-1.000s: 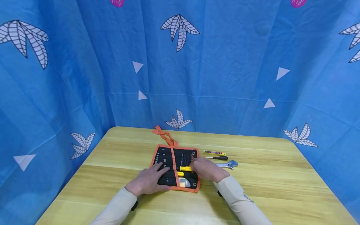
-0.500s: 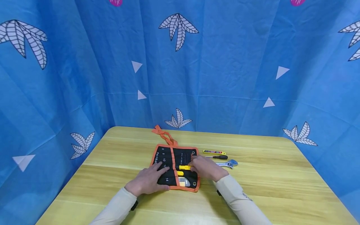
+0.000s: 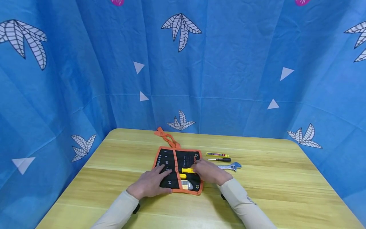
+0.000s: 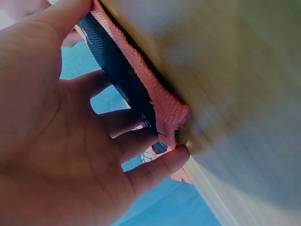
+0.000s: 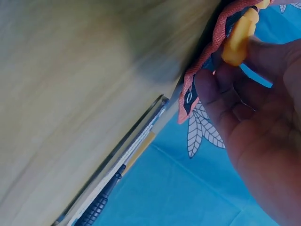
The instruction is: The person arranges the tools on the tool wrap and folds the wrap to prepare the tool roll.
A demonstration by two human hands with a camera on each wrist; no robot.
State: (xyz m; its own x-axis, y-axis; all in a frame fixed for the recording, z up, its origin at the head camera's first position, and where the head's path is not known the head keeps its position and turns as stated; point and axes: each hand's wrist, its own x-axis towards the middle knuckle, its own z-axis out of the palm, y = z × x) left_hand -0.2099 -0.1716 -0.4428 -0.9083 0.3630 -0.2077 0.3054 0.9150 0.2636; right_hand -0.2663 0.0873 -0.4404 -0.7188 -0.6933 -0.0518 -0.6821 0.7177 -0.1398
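Table [image 3: 114,190]: wood, blue cloth backdrop behind.
Pouch [image 3: 167,157]: black w/ orange trim, unrolled flat, mid-table toward near edge; orange tie [image 3: 166,136] trails to far edge.
L hand [image 3: 151,184]: fingers spread flat, pressing pouch's left half, holds nothing. L wrist view: fingers straight along the trim [image 4: 155,99].
R hand [image 3: 208,171]: on pouch's right edge, fingertips pinch yellow tool [image 3: 187,170] lying across the pockets; R wrist view shows yellow end [image 5: 237,35] betw. fingers.
Other yellow bit [image 3: 183,176]: just nearer, in pouch.
Loose tools: cutter [image 3: 218,155], driver [image 3: 221,159], wrench [image 3: 232,166], right of pouch, near R hand.
Risk (est.): tool may snag at pocket mouth and drag pouch if L hand lifts; pinch is shallow so slip poss.; R forearm could knock wrench.
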